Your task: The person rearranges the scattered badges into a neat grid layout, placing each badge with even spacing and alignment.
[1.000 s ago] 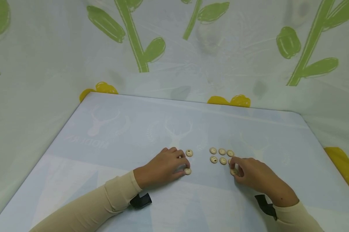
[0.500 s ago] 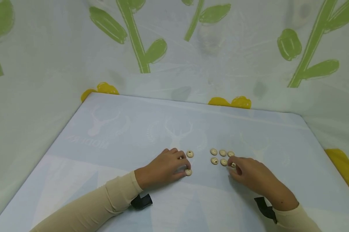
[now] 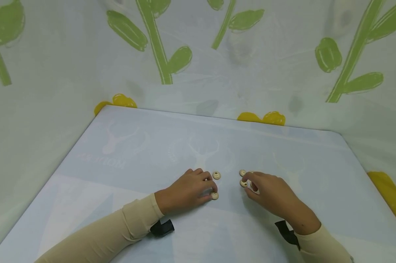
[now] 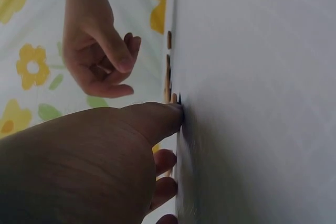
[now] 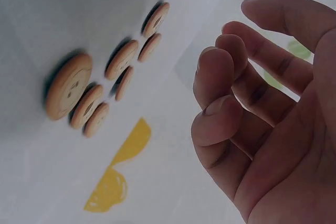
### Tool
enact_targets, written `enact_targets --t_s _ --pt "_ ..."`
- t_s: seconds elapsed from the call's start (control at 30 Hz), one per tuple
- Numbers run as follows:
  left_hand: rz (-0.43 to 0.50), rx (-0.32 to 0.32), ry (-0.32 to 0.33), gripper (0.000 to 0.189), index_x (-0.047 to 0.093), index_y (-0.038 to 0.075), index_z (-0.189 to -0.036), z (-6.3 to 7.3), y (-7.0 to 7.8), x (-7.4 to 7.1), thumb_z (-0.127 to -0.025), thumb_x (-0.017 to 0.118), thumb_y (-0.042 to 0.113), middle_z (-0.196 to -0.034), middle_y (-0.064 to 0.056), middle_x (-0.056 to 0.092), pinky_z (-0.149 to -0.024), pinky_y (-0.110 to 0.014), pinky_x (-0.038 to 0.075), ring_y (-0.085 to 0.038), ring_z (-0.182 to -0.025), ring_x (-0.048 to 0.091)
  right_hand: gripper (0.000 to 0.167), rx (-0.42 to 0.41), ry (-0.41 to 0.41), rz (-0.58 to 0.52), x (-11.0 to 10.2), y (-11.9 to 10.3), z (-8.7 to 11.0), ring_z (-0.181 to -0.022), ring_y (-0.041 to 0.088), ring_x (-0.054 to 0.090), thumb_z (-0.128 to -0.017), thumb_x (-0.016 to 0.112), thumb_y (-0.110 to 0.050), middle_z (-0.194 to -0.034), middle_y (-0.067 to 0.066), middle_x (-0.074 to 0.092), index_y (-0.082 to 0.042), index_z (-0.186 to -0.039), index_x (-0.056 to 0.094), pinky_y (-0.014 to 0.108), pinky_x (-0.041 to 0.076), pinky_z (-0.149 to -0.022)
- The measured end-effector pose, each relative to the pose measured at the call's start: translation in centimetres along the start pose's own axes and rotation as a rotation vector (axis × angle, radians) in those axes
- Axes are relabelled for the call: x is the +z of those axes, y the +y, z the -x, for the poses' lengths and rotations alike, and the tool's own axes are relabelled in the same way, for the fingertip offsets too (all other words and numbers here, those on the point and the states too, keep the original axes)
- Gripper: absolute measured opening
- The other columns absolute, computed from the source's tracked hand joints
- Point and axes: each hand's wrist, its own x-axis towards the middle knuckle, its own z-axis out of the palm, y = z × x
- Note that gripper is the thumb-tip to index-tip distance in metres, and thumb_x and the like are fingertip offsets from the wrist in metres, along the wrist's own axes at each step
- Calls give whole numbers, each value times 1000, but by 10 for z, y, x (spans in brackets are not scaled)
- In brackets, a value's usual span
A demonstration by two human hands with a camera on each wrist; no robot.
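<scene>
My left hand [image 3: 190, 191] rests low on the table, thumb and index finger pinching a small round wooden button [image 3: 214, 196]. Just beyond it lies another wooden button [image 3: 216, 175]. Over the grouped buttons on the right hovers my right hand [image 3: 275, 193], its fingers loosely bent and nothing between them. Two of those buttons show past its fingertips, a far button [image 3: 242, 172] and a nearer button [image 3: 243, 183]; the hand covers most others. In the right wrist view the group sits in short rows, with the largest-looking button [image 5: 69, 86] closest to the camera.
A pale blue table cover [image 3: 145, 146] with faint deer-head prints lies under everything. Behind it hangs a white curtain [image 3: 198, 65] with green leaf stems and yellow flowers. A black wrist strap [image 3: 162, 228] sits at the left cuff.
My right hand has let go of a button at the near right of the group and moved left over the other buttons. My left hand keeps its pinch in place.
</scene>
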Motion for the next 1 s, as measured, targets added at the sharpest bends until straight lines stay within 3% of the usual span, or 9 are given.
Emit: enact_targets --t_s 0.3,0.53,1.0 --pt "9 -7 -10 11 73 30 -102 0 0 -1 -95 67 37 -105 7 66 -80 -31 44 -13 -100 60 17 -45 11 0 2 -9 -12 -67 5 50 -88 74 -18 -77 -9 59 -19 -103 67 23 43 -58" --pt "14 -4 -14 12 72 30 -103 0 0 -1 -96 67 38 -105 7 66 -80 -30 44 -12 -100 59 17 -89 37 1 5 -12 -19 -61 5 44 -86 75 -16 -74 -10 54 -17 -102 68 21 38 -54" --pt "2 -22 -37 13 72 31 -105 0 -1 -2 -96 66 38 -106 9 65 -79 -29 43 -11 -98 58 19 -72 -22 -8 9 -19 -33 -61 7 47 -87 75 -17 -76 -7 58 -17 -104 69 21 40 -54"
